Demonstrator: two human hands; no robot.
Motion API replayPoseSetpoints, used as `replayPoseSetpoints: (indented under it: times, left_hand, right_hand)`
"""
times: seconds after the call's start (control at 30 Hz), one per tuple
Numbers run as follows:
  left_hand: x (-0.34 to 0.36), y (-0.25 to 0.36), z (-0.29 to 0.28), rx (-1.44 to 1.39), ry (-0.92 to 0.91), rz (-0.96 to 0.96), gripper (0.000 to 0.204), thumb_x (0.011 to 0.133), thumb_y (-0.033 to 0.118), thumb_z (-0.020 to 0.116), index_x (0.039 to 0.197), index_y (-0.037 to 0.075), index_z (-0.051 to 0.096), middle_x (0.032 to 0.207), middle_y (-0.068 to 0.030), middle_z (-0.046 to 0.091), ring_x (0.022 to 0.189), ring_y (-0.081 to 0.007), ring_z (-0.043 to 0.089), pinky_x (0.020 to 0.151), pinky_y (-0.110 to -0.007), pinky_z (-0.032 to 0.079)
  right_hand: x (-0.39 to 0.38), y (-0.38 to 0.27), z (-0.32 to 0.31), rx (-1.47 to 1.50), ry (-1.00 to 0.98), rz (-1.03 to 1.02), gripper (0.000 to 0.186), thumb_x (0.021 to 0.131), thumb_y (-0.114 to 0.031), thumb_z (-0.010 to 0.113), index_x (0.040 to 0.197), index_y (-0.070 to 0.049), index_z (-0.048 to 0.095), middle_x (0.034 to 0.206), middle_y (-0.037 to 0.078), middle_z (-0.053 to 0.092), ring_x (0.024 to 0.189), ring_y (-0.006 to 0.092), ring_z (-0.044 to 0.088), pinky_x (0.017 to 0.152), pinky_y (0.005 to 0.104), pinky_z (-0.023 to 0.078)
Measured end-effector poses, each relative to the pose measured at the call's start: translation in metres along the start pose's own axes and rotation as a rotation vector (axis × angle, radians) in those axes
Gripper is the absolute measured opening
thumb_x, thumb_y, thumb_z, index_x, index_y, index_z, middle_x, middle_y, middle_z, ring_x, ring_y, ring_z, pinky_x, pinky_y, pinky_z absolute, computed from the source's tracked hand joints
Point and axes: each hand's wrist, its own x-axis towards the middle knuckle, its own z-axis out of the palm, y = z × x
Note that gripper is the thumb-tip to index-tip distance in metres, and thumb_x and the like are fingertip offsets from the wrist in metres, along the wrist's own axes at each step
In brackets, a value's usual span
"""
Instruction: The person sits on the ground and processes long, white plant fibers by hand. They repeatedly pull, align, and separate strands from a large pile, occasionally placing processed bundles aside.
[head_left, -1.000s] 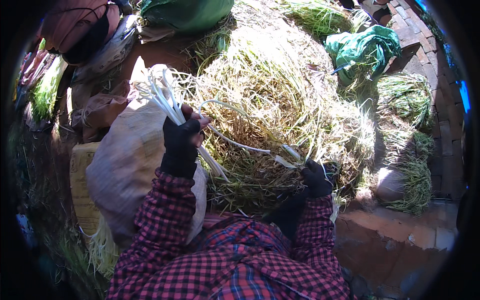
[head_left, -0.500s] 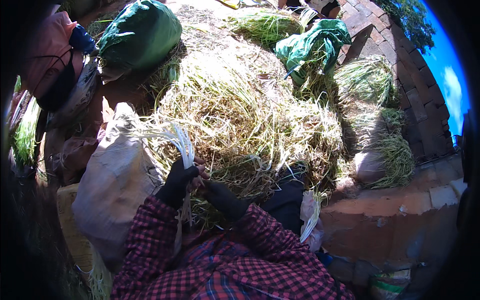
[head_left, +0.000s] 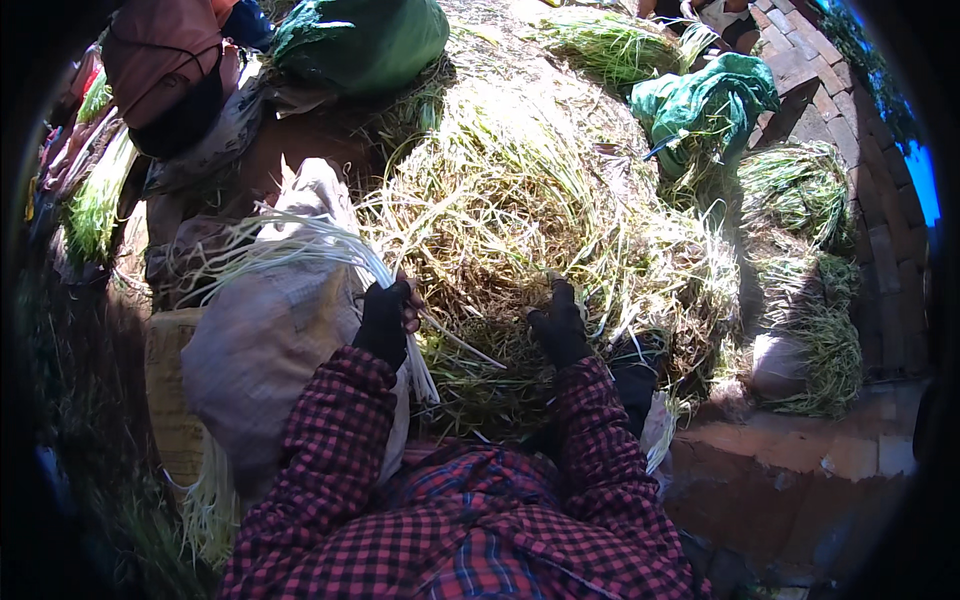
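Observation:
My left hand (head_left: 388,322), in a dark fingerless glove, is closed round a bundle of long white stems (head_left: 371,258), their tops draping leftward over a pale woven sack (head_left: 260,360) and their lower ends hanging below the hand. One loose stem curves out toward the right. My right hand (head_left: 560,325), also gloved, is apart from the bundle, thumb and forefinger spread, at the near part of a big heap of dry straw and green-white stalks (head_left: 490,200); whether its fingertips touch the straw I cannot tell.
Green sacks (head_left: 360,45) (head_left: 710,105) lie at the back, a pink cloth bundle (head_left: 160,65) at the upper left. Grass bundles (head_left: 795,190) line the right beside brick paving (head_left: 880,250). A partly seen person (head_left: 730,20) is at the top. A low reddish ledge (head_left: 770,450) is at lower right.
My right hand was at a loose stem, then came beside my left hand; now it has moved right and forward to the heap, fingers apart. My left hand still grips the bundle.

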Motion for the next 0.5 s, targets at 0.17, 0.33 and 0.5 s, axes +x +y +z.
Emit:
replayPoseSetpoints:
  times: [0.17,0.33,0.5]
  left_hand:
    - [-0.005,-0.001,0.015,0.093,-0.264,-0.015,0.021,0.082,0.016,0.055,0.098,0.003,0.054,0.059,-0.0038,0.054,0.038,-0.0116,0.043,0.034,-0.025,0.036]
    - [-0.005,0.045,0.007,-0.086,-0.146,0.354,0.020,0.082,0.014,0.054,0.096,0.000,0.054,0.057,-0.0048,0.051,0.051,-0.0180,0.054,0.051,-0.030,0.046]
    - [-0.038,0.104,-0.006,-0.428,-0.248,0.641,0.021,0.084,0.010,0.050,0.103,0.001,0.051,0.060,-0.0041,0.047,0.061,-0.0220,0.055,0.063,-0.037,0.049]
  right_hand:
    - [-0.037,0.022,0.024,-0.322,-0.413,0.010,0.049,0.069,-0.025,0.066,0.108,-0.003,0.045,0.089,0.020,0.055,0.085,0.0353,0.057,0.070,0.0426,0.045]
    - [-0.112,-0.009,0.046,-0.394,-0.583,-0.117,0.063,0.069,-0.024,0.063,0.122,-0.004,0.037,0.094,0.022,0.056,0.084,0.0384,0.057,0.070,0.0462,0.046]
    - [-0.106,0.038,0.086,-0.543,-0.459,-0.156,0.059,0.067,-0.023,0.066,0.119,-0.007,0.045,0.095,0.019,0.058,0.081,0.0378,0.058,0.069,0.0455,0.046]
